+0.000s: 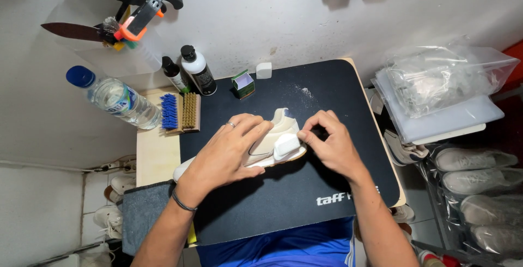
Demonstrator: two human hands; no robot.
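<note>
A cream sneaker (271, 143) lies on its side on a black mat (305, 190). My left hand (229, 152) rests flat over the shoe's middle and toe, pressing it down; a ring shows on one finger. My right hand (329, 143) pinches a small white block sponge (286, 146) against the shoe's heel side. The sole faces toward me. Most of the shoe's front is hidden under my left hand.
Behind the mat stand two brushes (181, 113), a water bottle (115, 99), two dark bottles (197, 71), a small green box (243, 84) and a white eraser block (263, 70). Plastic bags (441, 90) and wrapped shoes (474, 180) lie at the right. A grey cloth (144, 212) hangs front left.
</note>
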